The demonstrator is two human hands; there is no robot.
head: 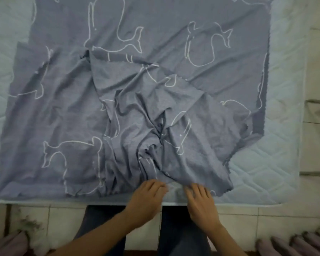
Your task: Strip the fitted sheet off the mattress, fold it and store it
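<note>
The grey fitted sheet (118, 85) with white whale outlines lies spread over the white quilted mattress (277, 163), off its corners. Its near middle is bunched into a crumpled heap (155, 141). My left hand (146, 198) and my right hand (201, 202) are side by side at the mattress's near edge. The fingertips of both reach the sheet's bunched near hem, with a small gap between the two hands. The frame is blurred, so whether the fingers pinch the cloth is unclear.
Bare mattress shows on the right, on the left and along the near edge. Pale floor tiles (229, 213) run below the bed's near edge, where my legs (181, 233) stand. Folded pinkish cloth (292, 246) lies on the floor at the bottom corners.
</note>
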